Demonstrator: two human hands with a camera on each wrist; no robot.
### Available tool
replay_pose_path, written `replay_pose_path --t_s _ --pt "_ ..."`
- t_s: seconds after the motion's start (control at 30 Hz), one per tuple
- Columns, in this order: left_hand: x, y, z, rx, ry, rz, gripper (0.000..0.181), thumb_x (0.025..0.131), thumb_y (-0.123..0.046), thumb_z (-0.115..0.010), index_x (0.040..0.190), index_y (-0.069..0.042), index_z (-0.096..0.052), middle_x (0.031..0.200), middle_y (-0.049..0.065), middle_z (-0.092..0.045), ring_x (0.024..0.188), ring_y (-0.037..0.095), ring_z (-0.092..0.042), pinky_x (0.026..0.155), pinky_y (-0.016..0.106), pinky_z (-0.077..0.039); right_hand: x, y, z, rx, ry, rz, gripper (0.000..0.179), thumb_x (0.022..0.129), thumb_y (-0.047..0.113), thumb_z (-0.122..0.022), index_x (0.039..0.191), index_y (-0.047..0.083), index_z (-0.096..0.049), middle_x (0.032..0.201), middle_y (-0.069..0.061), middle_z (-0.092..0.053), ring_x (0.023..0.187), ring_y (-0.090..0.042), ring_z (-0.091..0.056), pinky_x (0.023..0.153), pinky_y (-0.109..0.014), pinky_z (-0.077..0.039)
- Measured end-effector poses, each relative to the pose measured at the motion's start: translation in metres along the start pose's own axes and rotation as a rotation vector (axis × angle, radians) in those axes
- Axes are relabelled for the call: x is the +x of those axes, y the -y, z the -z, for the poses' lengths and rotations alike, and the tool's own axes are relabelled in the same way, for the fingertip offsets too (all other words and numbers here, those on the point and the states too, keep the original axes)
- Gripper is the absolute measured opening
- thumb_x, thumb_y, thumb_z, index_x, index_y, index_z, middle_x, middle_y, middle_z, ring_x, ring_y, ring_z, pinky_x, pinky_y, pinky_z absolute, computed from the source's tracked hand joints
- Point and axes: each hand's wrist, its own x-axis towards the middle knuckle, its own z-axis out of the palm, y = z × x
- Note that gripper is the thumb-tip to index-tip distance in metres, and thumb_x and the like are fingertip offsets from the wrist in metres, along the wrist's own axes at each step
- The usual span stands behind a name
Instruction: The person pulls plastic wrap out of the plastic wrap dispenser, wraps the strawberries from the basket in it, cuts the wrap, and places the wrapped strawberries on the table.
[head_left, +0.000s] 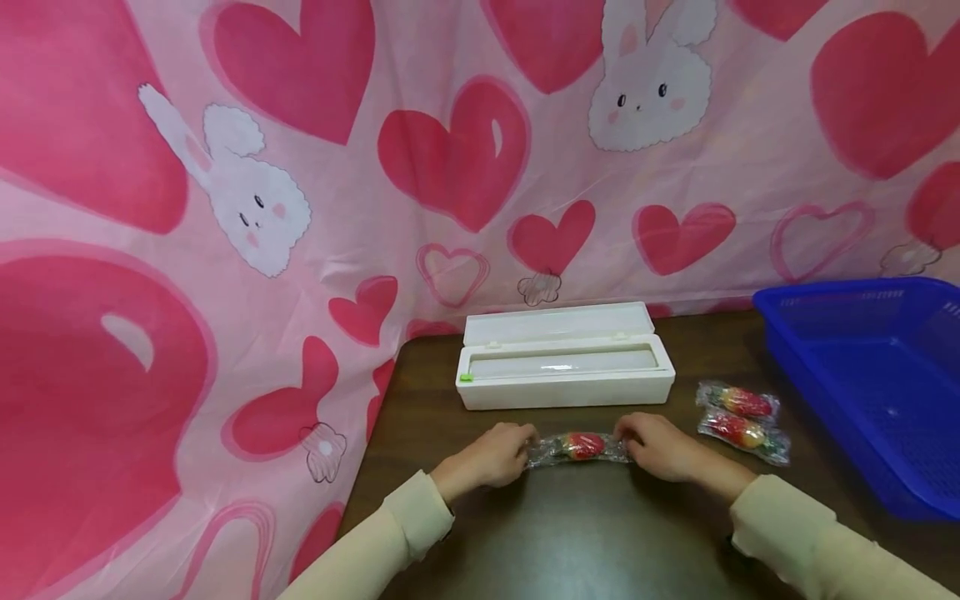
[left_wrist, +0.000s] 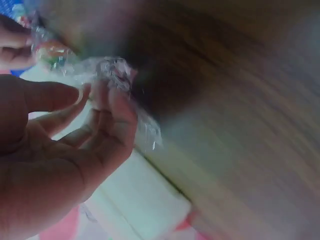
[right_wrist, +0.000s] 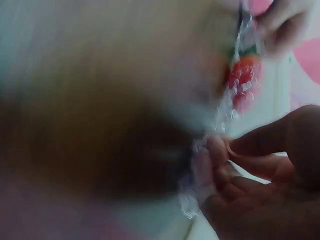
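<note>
A red, yellow and green strawberry-like fruit (head_left: 584, 446) lies rolled in clear plastic wrap (head_left: 545, 451) whose ends stretch out to both sides. My left hand (head_left: 501, 455) pinches the left end of the wrap, its curled fingers close to the twisted film (left_wrist: 112, 70) in the left wrist view. At the opposite end, my right hand (head_left: 663, 447) pinches the film between thumb and fingertips; the right wrist view shows a crumpled tail of wrap (right_wrist: 189, 205) hanging past the fingers. Between the hands, the red fruit (right_wrist: 244, 80) shows through the film.
Behind the hands stands a white plastic wrap dispenser (head_left: 570, 395), lid raised, with a roll inside and a green slider (head_left: 466, 377) at its left. Two wrapped fruits (head_left: 742, 431) lie right of my right hand, beside a blue basket (head_left: 832, 408). A heart-patterned cloth (head_left: 360, 208) hangs behind the table.
</note>
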Motion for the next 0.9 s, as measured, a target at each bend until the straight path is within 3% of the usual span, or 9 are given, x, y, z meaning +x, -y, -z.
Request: replay_pose_path --t_s 0.23,0.33,0.5,0.6,0.73,0.9 --pt "-0.027 0.017 0.010 0.003 -0.011 0.011 0.019 0.099 0.000 -0.056 0.111 -0.005 -0.070 0.094 0.002 -0.067 0.085 0.014 -0.059 0.079 0.031 -0.052 -0.010 -0.012 0.021 -0.069 0.037 -0.125 0.009 0.087 0.000 -0.061 0.090 0.003 -0.069 0.084 -0.003 -0.064 0.077 -0.017 -0.056 0.071 -0.039 -0.049" --pt "-0.031 0.012 0.011 -0.044 0.000 -0.040 0.018 0.100 -0.002 -0.056 0.109 -0.004 -0.071 0.095 0.002 -0.066 0.086 0.012 -0.058 0.080 0.029 -0.051 -0.011 -0.009 0.025 -0.084 0.041 -0.100 0.008 0.088 0.002 -0.063 0.091 0.003 -0.070 0.086 -0.002 -0.066 0.079 -0.017 -0.059 0.072 -0.041 -0.051" --pt "-0.025 -0.001 0.006 -0.075 0.088 -0.152 0.023 0.104 -0.005 -0.052 0.112 -0.007 -0.072 0.106 0.000 -0.069 0.098 0.006 -0.061 0.087 0.023 -0.050 -0.010 -0.002 0.014 -0.011 0.078 -0.013 0.010 0.093 0.005 -0.063 0.095 0.007 -0.072 0.091 0.002 -0.068 0.086 -0.014 -0.060 0.076 -0.039 -0.052" --pt "-0.024 0.002 0.002 -0.062 0.110 -0.108 0.024 0.103 -0.003 -0.051 0.109 -0.009 -0.074 0.105 -0.001 -0.071 0.094 0.004 -0.061 0.085 0.021 -0.050 -0.012 -0.005 0.008 -0.001 0.091 -0.005 0.010 0.093 0.004 -0.063 0.090 0.010 -0.071 0.090 0.004 -0.066 0.085 -0.012 -0.060 0.074 -0.036 -0.050" --pt "-0.031 0.015 0.005 -0.090 0.109 -0.009 0.027 0.103 -0.002 -0.050 0.110 -0.010 -0.075 0.107 -0.001 -0.072 0.087 0.005 -0.058 0.081 0.024 -0.050 -0.020 -0.015 0.010 -0.043 0.032 -0.065 0.011 0.091 0.003 -0.065 0.086 0.012 -0.068 0.086 0.005 -0.064 0.081 -0.012 -0.058 0.073 -0.038 -0.050" --pt "-0.045 0.029 0.012 -0.101 0.092 0.034 0.025 0.101 -0.001 -0.052 0.112 -0.006 -0.074 0.105 0.003 -0.073 0.085 0.008 -0.057 0.080 0.027 -0.051 -0.027 -0.024 0.018 -0.077 0.004 -0.078 0.011 0.089 0.002 -0.066 0.084 0.011 -0.067 0.084 0.005 -0.063 0.079 -0.012 -0.057 0.073 -0.038 -0.050"
